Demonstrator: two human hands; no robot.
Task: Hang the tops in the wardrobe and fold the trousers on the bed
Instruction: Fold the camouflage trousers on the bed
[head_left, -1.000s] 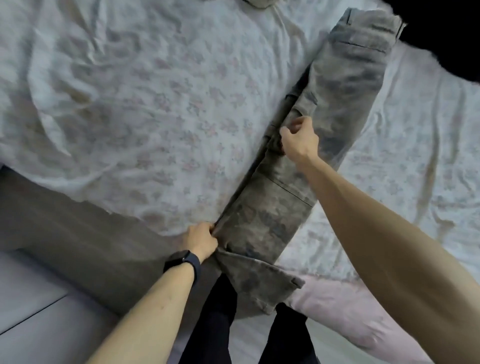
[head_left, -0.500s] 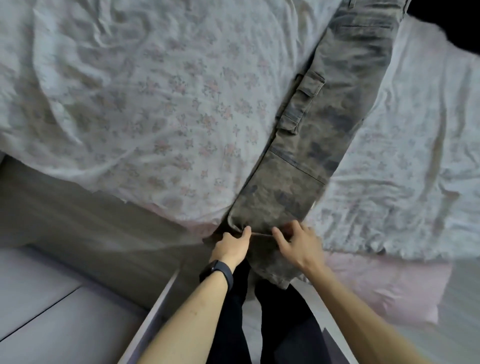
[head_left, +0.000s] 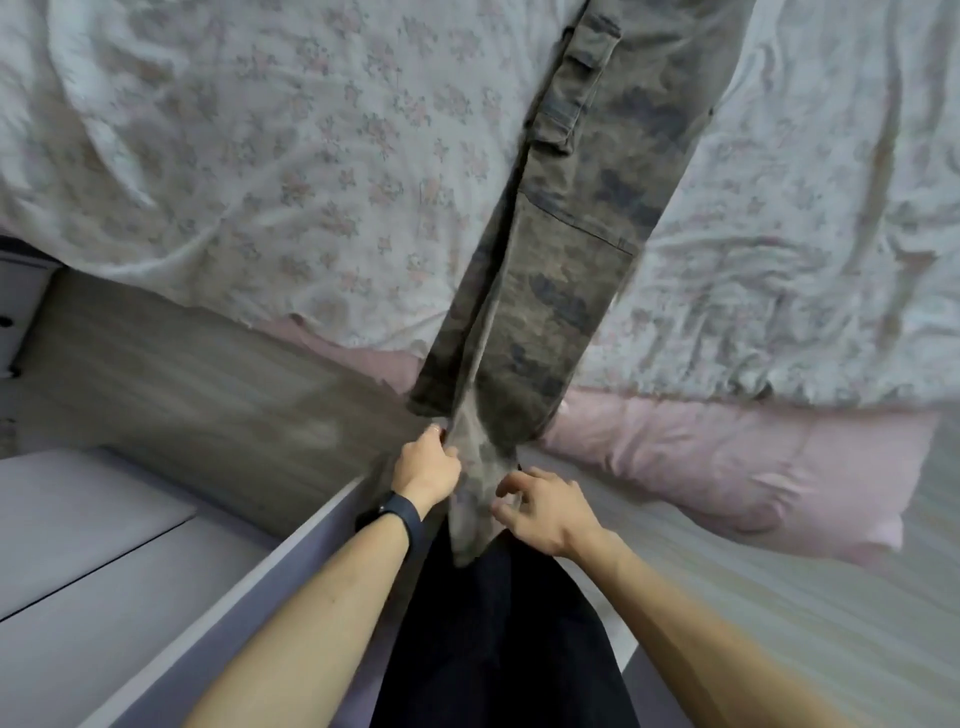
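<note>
Long grey-green camouflage cargo trousers (head_left: 587, 249) lie stretched out lengthwise on the bed (head_left: 260, 130), which is covered by a crumpled white sheet with small pink flowers; the two legs are laid one on the other, and the hem end hangs over the near edge of the bed towards the person. The left hand (head_left: 426, 465), with a black wristband (head_left: 402, 517) on its wrist, grips the left edge of the hanging hem, fingers clenched round the cloth; the right hand (head_left: 548, 512) sits just beside it at the hem's right edge, its curled fingers and thumb pinching the fabric, though blur softens the detail. A pale pink padded layer (head_left: 727, 467) shows below the sheet; a grey wood-grain floor (head_left: 182, 374) and a pale lilac cabinet top (head_left: 104, 571) lie to the left.
</note>
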